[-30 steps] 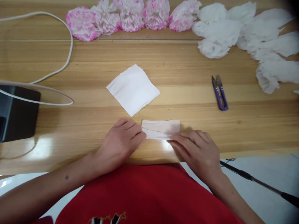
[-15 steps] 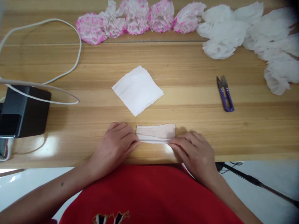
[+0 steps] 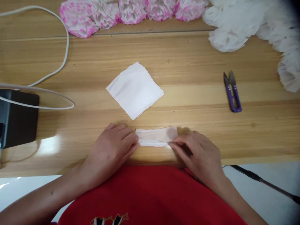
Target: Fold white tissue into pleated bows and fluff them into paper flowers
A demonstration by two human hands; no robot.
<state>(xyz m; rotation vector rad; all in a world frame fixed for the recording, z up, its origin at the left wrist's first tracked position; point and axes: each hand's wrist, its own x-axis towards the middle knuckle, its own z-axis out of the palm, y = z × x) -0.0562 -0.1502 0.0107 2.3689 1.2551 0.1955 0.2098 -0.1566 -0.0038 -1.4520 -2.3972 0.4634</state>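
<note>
A folded strip of thin white paper (image 3: 156,135), perhaps tissue, lies flat near the table's front edge, with pleats along its near side. My left hand (image 3: 114,143) pinches its left end between thumb and fingers. At the near right corner, my right hand (image 3: 198,150) has thumb and forefinger closed on the pleated edge. Beyond the strip rests a stack of square white paper sheets (image 3: 136,90), turned like a diamond. Purple-handled thread snips (image 3: 232,92) lie farther right, blades pointing away from me.
Pink-edged paper flowers (image 3: 132,11) line the back of the wooden table (image 3: 187,65). White paper flowers (image 3: 229,36) are heaped at the back right. On the left are a black box (image 3: 21,117) and a looped white cable (image 3: 67,47).
My right thumb and forefinger have shifted slightly at the strip's right corner, and the pleated near edge looks narrower. The camera view has moved a little closer; the left hand keeps its hold.
</note>
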